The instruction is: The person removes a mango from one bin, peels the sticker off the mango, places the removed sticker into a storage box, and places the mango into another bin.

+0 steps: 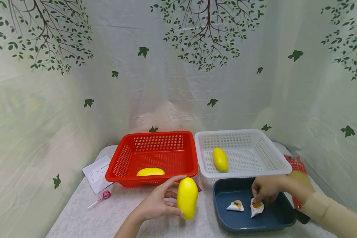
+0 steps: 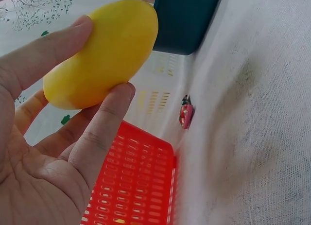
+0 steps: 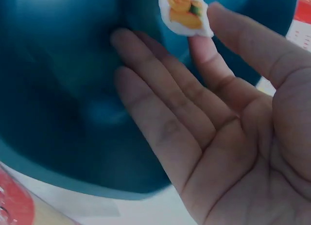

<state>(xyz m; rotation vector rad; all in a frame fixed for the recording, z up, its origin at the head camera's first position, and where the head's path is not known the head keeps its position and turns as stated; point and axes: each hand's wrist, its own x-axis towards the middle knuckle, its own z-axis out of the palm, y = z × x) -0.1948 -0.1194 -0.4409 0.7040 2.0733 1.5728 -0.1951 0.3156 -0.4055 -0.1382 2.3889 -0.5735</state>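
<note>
My left hand (image 1: 157, 203) grips a yellow mango (image 1: 187, 198) between thumb and fingertips, upright above the table in front of the baskets. In the left wrist view the mango (image 2: 104, 52) is tilted, with the thumb on one side and fingers on the other. Reaching into the dark blue basin (image 1: 238, 222), my right hand (image 1: 266, 188) pinches a small white piece with an orange print (image 1: 257, 209) at its edge. The right wrist view shows this piece (image 3: 182, 13) between thumb and index finger. A second, similar white piece (image 1: 236, 205) lies in the basin to the left.
Behind the left hand stands a red basket (image 1: 159, 181) with one mango (image 1: 150, 171). A white basket (image 1: 267, 158) beside it holds another mango (image 1: 220, 159). At left lie a lollipop (image 1: 102, 197) and a white card (image 1: 97, 173); a red-and-yellow bag (image 1: 298, 168) is at right.
</note>
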